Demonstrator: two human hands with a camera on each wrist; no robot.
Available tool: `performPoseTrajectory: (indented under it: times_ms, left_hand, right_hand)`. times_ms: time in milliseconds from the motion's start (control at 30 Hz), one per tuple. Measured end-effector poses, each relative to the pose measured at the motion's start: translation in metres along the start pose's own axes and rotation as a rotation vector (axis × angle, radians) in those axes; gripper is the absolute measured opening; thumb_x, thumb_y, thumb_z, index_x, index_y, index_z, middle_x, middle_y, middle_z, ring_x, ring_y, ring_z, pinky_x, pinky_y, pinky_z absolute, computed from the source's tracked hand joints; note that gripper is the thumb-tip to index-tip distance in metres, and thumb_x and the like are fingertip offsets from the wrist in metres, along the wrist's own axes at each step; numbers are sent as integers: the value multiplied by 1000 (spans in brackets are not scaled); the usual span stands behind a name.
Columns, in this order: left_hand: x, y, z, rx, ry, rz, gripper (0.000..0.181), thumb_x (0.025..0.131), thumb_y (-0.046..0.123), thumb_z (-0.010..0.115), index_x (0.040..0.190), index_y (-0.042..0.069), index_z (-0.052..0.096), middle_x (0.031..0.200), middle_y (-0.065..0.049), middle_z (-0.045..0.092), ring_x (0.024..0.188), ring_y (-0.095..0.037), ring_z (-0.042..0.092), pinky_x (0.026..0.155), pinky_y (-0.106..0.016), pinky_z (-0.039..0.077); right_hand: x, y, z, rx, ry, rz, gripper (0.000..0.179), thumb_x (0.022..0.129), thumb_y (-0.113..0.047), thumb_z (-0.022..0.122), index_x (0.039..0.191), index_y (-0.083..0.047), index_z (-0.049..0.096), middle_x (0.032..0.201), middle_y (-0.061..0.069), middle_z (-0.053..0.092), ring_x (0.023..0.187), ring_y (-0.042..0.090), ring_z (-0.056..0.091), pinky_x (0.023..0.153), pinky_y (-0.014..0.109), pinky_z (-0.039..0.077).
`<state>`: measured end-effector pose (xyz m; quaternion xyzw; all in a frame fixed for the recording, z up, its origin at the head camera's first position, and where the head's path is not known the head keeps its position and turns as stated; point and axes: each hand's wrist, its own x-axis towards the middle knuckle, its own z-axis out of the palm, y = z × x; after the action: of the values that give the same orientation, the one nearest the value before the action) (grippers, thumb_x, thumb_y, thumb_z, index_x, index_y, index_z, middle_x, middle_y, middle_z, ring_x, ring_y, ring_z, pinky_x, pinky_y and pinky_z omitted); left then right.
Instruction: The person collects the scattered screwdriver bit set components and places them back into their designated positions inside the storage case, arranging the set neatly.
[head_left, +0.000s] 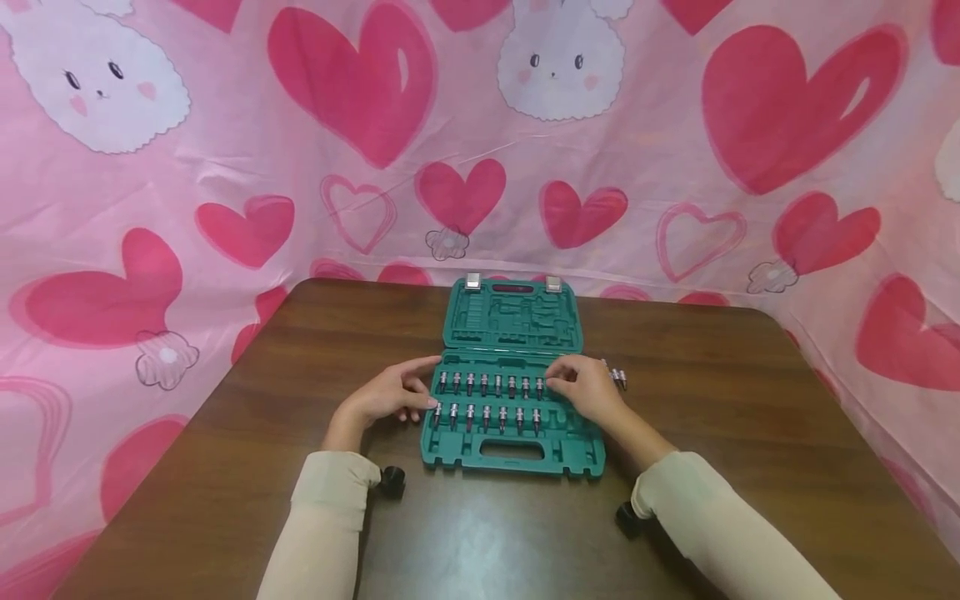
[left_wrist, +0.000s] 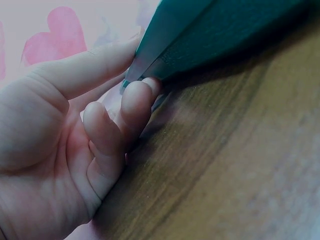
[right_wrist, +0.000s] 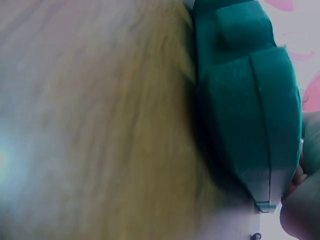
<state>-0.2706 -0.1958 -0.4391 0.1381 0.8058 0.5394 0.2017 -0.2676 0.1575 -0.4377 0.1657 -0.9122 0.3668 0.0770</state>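
A green plastic case (head_left: 511,400) lies unfolded on the table, its lid (head_left: 513,312) tipped back behind it. Silver bit sockets (head_left: 484,385) with dark tips stand in two rows in the base. At the left rim, my left hand (head_left: 387,393) grips the case, thumb (left_wrist: 100,67) along the rim and other fingers curled against the side. Over the right end of the upper row, my right hand (head_left: 585,385) pinches with thumb and forefinger at a bit socket; its fingers mostly cover what they hold. In the right wrist view, the case wall (right_wrist: 250,125) hides most of the fingers.
Several loose bit sockets (head_left: 618,379) lie on the table just right of the case, partly behind the right hand. The brown wooden table (head_left: 495,533) extends around the case. A pink cloth (head_left: 487,125) with hearts and rabbits hangs behind it and at both sides.
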Motion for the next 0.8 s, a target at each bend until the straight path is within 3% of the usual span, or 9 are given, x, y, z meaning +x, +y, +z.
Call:
performPoseTrajectory:
  times_ms: [133,300,800]
  left_hand:
    - [0,0,0,-6,-7,-3,73,87,16,74,151,21,38,88,-12,68,63,-24,61,57,-33,51]
    - [0,2,0,-4,-3,-10,74,86,17,75,150,22,39,88,-12,68,63,-24,61,57,-33,51]
    - [0,1,2,-1,9,-20,72,87,14,74,150,22,39,88,-12,68,62,-24,61,57,-33,51]
  right_hand:
    - [-3,3,-4,-24,36,-6,4,86,-14,76,89,-13,73,71,-4,56,68,17,51,61,35,44]
    - [-6,6,-13,-44,77,-23,5,85,-13,77,88,-12,73,73,-3,56,70,19,51,61,34,44]
    - [-13,40,-47,-123,82,16,4,86,-10,75,89,-11,72,74,0,57,71,21,51,61,34,45]
